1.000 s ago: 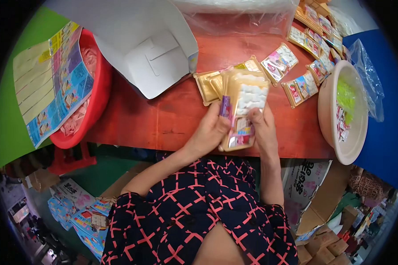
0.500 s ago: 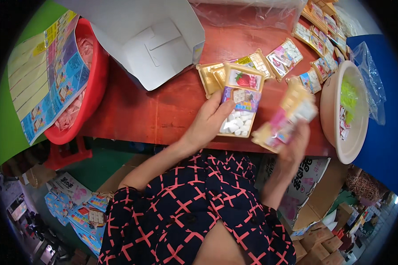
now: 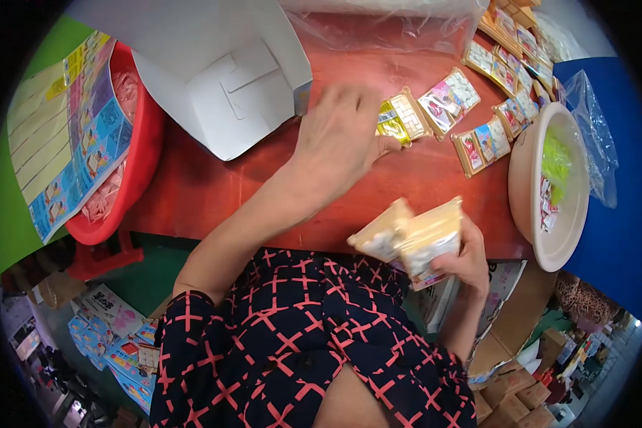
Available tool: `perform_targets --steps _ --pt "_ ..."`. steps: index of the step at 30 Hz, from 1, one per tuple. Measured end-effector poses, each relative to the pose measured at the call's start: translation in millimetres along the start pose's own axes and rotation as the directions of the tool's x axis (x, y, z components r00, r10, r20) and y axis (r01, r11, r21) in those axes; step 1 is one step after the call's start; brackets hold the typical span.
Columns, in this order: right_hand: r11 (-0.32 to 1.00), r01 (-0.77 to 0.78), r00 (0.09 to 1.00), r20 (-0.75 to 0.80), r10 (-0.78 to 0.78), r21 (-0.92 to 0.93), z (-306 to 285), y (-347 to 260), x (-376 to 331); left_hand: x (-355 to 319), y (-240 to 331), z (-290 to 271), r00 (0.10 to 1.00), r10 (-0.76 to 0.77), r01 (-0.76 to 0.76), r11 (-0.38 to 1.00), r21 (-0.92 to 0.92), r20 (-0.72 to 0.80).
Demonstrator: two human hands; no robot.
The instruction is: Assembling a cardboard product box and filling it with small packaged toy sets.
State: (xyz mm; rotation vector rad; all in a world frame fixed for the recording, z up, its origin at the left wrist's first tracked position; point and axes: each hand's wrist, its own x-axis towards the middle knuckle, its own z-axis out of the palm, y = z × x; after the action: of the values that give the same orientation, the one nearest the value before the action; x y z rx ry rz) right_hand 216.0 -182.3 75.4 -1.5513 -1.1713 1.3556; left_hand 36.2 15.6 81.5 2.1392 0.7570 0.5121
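My right hand (image 3: 465, 258) grips a stack of flat clear packets (image 3: 410, 237) with pale contents, held over the near edge of the red table (image 3: 221, 192). My left hand (image 3: 340, 143) reaches across the table, and its fingers rest on a gold-and-white packet (image 3: 399, 118) lying there. Beside that packet lie more small colourful packets (image 3: 449, 100), with another pair (image 3: 483, 143) to their right.
A red basin (image 3: 132, 164) holding printed sheets (image 3: 60, 135) stands at the left. An open white cardboard box (image 3: 221, 78) lies at the back. A beige bowl (image 3: 549, 189) with green and red items sits at the right, beside a clear plastic bag (image 3: 595, 135). Cardboard boxes lie below.
My left hand let go of the packet it held near my body and reached forward to the gold packet on the table. My right hand drew its stack down and nearer.
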Motion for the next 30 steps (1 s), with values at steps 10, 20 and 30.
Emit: perform_targets --steps 10,20,30 --pt "0.311 0.382 0.861 -0.457 0.224 0.870 18 87 -7 5 -34 30 0.969 -0.247 0.227 0.834 0.502 -0.027" --pt "0.270 0.517 0.770 -0.579 0.266 0.812 13 74 -1 21 -16 29 0.820 0.494 -0.284 0.790 0.542 -0.290" --pt "0.617 0.265 0.809 -0.519 0.276 0.741 -5 57 -6 -23 -53 38 0.904 0.426 -0.289 0.601 0.746 0.007"
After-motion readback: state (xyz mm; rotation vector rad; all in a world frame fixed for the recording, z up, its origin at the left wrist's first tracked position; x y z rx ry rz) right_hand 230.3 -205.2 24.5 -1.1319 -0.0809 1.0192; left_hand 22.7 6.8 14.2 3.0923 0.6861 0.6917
